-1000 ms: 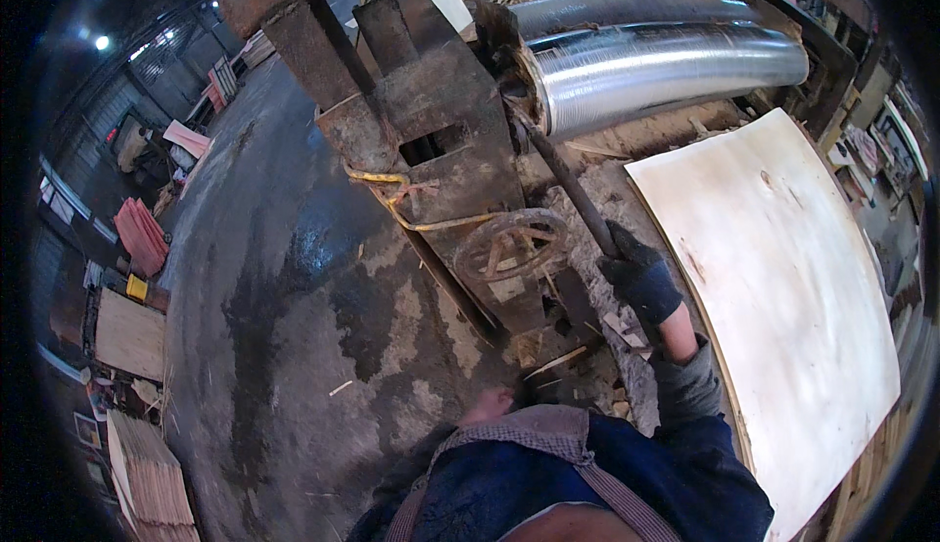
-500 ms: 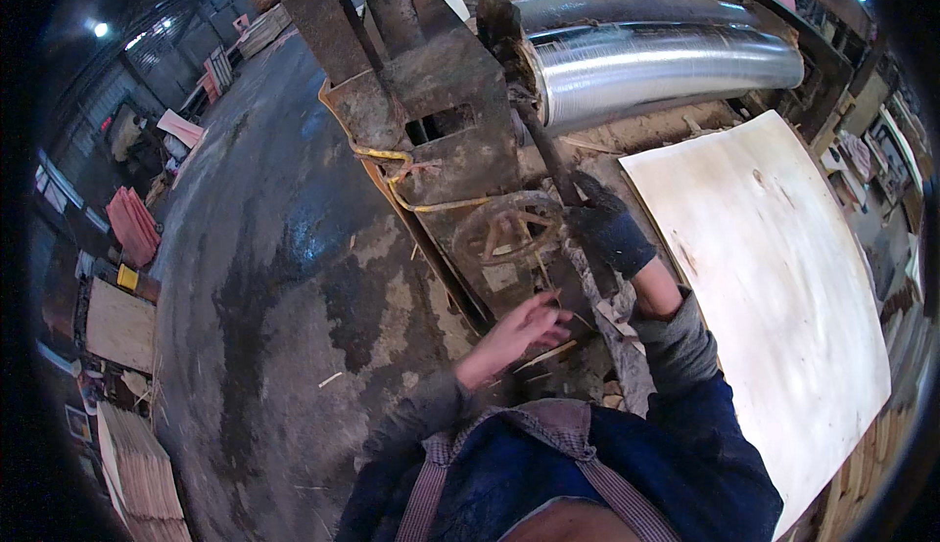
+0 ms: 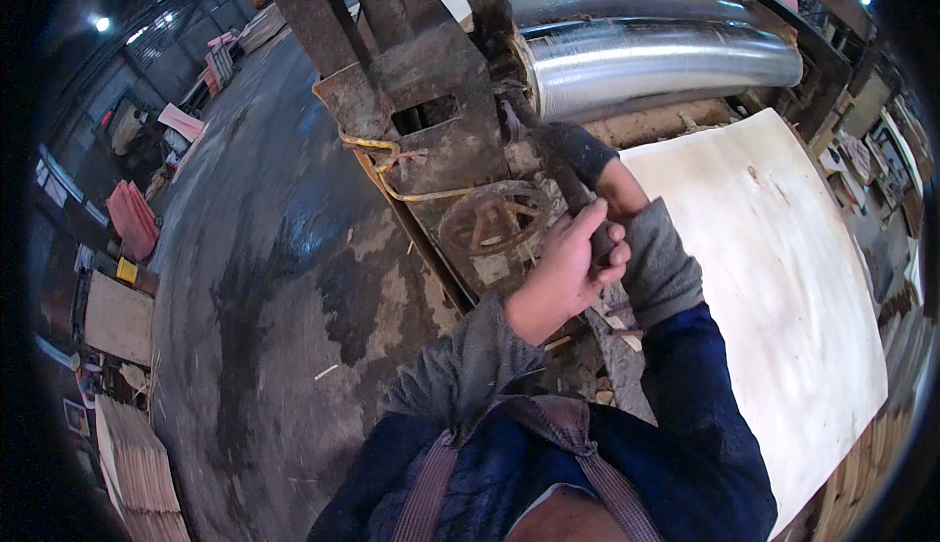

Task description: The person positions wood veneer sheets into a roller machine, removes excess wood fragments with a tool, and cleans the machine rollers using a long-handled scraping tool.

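A dark metal bar [image 3: 568,182] slants from the rusty machine frame [image 3: 441,155] down toward me. My bare left hand [image 3: 580,256] is closed round the bar's near end, its thumb lying along the top. Farther up, my right hand [image 3: 586,154], in a dark glove, is closed on the same bar; its fingertips are partly hidden. Just left of the bar sits a rusty handwheel [image 3: 493,217], touched by neither hand. A yellow cable [image 3: 423,195] runs across the frame above the wheel.
Shiny metal rollers [image 3: 666,64] lie beyond my right hand. A large pale veneer sheet [image 3: 764,287] spreads to my right. On the left is a stained concrete floor [image 3: 284,278], with stacked sheets [image 3: 142,469] at its edge.
My left hand has moved up and right and closed on the bar. The gloved right hand has slid farther up the bar, away from me.
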A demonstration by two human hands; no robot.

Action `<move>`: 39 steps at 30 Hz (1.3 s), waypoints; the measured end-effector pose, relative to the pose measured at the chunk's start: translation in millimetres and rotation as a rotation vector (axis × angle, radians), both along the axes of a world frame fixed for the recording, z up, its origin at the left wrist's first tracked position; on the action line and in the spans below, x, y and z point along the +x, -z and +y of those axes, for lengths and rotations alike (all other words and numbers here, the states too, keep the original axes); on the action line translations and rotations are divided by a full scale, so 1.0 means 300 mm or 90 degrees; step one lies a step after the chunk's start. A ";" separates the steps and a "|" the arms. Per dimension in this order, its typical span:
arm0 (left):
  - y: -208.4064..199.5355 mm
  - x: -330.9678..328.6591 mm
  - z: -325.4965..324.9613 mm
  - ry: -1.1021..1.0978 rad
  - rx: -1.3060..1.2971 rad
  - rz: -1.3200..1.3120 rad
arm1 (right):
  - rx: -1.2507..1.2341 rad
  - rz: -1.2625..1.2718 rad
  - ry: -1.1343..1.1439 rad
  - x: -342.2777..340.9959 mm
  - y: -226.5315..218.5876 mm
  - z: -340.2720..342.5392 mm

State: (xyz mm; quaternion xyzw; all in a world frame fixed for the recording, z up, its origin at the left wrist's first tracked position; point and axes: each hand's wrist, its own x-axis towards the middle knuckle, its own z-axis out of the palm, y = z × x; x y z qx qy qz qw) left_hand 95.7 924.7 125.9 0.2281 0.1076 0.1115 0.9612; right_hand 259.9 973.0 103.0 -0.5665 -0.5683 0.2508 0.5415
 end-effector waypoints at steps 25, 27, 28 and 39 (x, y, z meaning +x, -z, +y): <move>0.023 -0.104 -0.022 0.048 0.021 0.095 | 0.127 0.230 0.060 -0.064 0.223 0.062; 0.024 -0.118 -0.036 0.021 0.031 0.088 | 0.035 -0.049 0.074 -0.006 0.201 0.088; 0.002 -0.123 -0.044 0.011 0.029 0.085 | -0.054 -0.269 0.080 0.021 0.189 0.100; 0.032 -0.046 0.012 0.004 0.025 0.075 | -0.013 -0.065 0.075 0.097 0.185 0.208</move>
